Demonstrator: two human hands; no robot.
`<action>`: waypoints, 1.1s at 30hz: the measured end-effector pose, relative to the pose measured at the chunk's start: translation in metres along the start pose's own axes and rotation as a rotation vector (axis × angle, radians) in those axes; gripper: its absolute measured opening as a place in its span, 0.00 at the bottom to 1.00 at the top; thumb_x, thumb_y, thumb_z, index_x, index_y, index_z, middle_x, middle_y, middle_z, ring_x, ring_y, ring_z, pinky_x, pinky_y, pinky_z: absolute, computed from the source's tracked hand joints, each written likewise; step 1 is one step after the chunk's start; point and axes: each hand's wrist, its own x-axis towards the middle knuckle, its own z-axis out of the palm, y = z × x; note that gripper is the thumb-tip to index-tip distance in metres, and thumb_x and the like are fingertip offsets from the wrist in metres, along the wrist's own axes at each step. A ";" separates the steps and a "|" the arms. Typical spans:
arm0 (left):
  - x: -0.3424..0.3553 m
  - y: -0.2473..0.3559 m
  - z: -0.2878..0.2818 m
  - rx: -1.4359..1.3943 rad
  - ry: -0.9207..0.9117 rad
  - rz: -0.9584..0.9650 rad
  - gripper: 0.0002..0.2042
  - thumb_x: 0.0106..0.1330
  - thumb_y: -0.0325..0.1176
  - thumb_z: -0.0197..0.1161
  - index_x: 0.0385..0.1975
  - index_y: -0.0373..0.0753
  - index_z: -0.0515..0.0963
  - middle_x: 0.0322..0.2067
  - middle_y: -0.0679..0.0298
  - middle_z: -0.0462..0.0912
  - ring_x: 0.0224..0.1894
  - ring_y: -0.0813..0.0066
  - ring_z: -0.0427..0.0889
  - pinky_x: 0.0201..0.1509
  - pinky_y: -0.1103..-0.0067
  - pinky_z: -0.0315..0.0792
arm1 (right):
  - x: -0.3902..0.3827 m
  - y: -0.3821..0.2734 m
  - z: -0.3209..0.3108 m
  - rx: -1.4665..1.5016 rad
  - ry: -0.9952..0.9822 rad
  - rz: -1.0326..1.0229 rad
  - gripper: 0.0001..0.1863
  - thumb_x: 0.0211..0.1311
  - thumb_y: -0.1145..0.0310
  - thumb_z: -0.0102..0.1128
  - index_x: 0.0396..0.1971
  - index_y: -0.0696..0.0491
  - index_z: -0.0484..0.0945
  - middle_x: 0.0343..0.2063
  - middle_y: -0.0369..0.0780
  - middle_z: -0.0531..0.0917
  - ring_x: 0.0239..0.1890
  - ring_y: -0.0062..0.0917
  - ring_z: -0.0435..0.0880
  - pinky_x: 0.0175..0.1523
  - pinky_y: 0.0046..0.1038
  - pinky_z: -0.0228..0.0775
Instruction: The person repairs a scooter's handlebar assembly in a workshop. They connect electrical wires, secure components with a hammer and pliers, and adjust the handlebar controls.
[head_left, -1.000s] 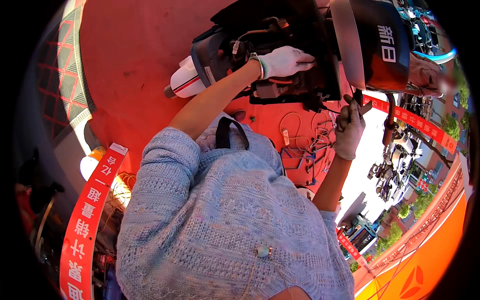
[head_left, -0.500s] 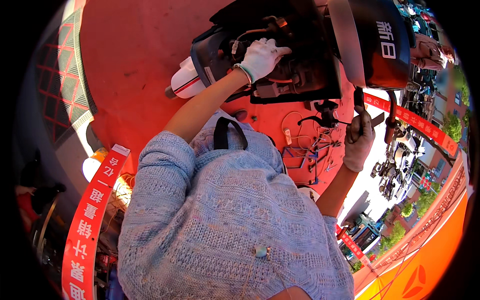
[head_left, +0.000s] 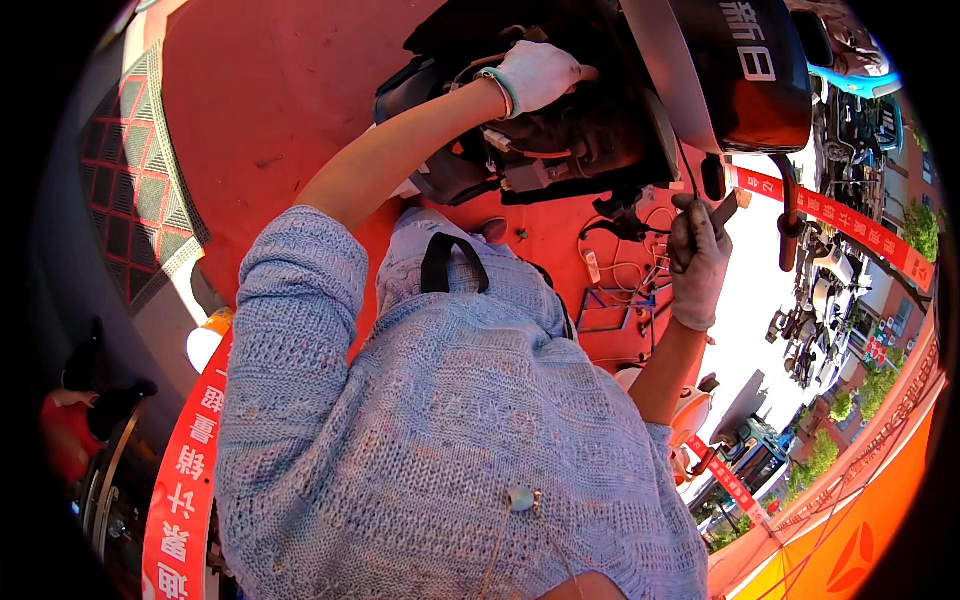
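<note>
My left hand [head_left: 538, 78], in a white glove, reaches into the uncovered body of a dark scooter [head_left: 640, 130]. Its fingers curl down among wires and dark parts, and what they grip is hidden; the thumb points right. Below it hang pale connectors on a wiring harness [head_left: 520, 150]. At the right, my right hand [head_left: 700, 270] wears a glove blackened at the fingertips. Those fingers are closed on a thin black cable [head_left: 688, 165] that runs down from the scooter. A flat dark piece [head_left: 726, 209] shows beside them, just below a black handle grip [head_left: 712, 178].
A brake lever assembly [head_left: 622, 215] hangs under the body. Loose cables, a power strip [head_left: 592, 266] and a blue metal frame [head_left: 605, 310] lie on the red floor [head_left: 260, 120]. Red banners [head_left: 185, 470] stand left and right, with parked vehicles [head_left: 830, 270] beyond.
My left hand has moved farther into the scooter body. My right hand has shifted left and slightly up, with its fingers now around the thin cable. The whole view has shifted a little.
</note>
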 end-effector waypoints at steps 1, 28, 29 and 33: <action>0.004 0.004 -0.003 0.003 -0.061 -0.012 0.11 0.63 0.36 0.54 0.45 0.52 0.77 0.33 0.64 0.82 0.37 0.63 0.82 0.34 0.68 0.76 | 0.000 -0.002 0.002 -0.013 0.003 0.003 0.15 0.68 0.64 0.47 0.39 0.62 0.75 0.13 0.26 0.59 0.12 0.08 0.49 0.17 0.15 0.38; -0.035 -0.035 0.020 -0.435 -0.239 0.070 0.16 0.61 0.38 0.57 0.45 0.36 0.75 0.41 0.54 0.80 0.47 0.59 0.77 0.49 0.71 0.68 | 0.019 0.026 -0.008 0.075 -0.033 0.082 0.12 0.68 0.66 0.49 0.35 0.58 0.77 0.13 0.27 0.62 0.11 0.07 0.51 0.15 0.14 0.40; -0.037 -0.032 0.022 -0.456 -0.223 0.043 0.12 0.59 0.33 0.56 0.40 0.35 0.76 0.37 0.53 0.81 0.44 0.58 0.79 0.47 0.72 0.70 | 0.018 0.026 -0.008 0.068 -0.035 0.083 0.12 0.68 0.66 0.49 0.35 0.58 0.77 0.13 0.27 0.62 0.11 0.07 0.51 0.15 0.14 0.40; -0.036 -0.031 0.011 -0.671 0.034 -0.103 0.10 0.57 0.31 0.56 0.37 0.38 0.78 0.28 0.59 0.82 0.35 0.61 0.81 0.41 0.74 0.72 | 0.017 0.025 -0.008 0.071 -0.030 0.082 0.12 0.68 0.65 0.49 0.35 0.58 0.77 0.14 0.27 0.62 0.11 0.07 0.51 0.15 0.14 0.40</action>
